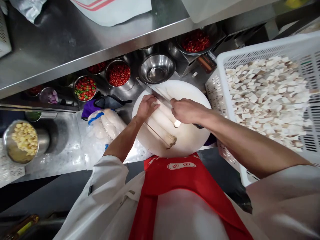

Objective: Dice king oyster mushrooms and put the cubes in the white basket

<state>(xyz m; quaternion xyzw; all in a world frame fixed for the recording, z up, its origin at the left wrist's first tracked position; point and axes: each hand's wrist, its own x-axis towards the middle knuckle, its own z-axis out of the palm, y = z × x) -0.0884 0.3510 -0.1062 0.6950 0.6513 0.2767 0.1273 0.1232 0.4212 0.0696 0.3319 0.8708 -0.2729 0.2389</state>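
A thick round white cutting board (pixel 192 140) lies before me with several long, pale king oyster mushrooms (pixel 160 125) on it. My left hand (pixel 147 107) presses down on the mushrooms at the board's left side, fingers bent over them. In my right hand (pixel 186 110) is a kitchen knife (pixel 160 95), its blade pointing up and left across the mushrooms beside my left fingertips. The knife's dark handle end shows below my right wrist. One mushroom's brownish end faces me near the board's front. My hands hide part of the mushrooms.
At right stands a white plastic basket (pixel 226 96) of cut white pieces. Behind the board are a steel bowl (pixel 160 68) and containers of chopped red chillies (pixel 118 74). A plastic bag (pixel 100 133) and a pot of garlic (pixel 42 140) stand left. A steel shelf (pixel 100 43) overhangs the back.
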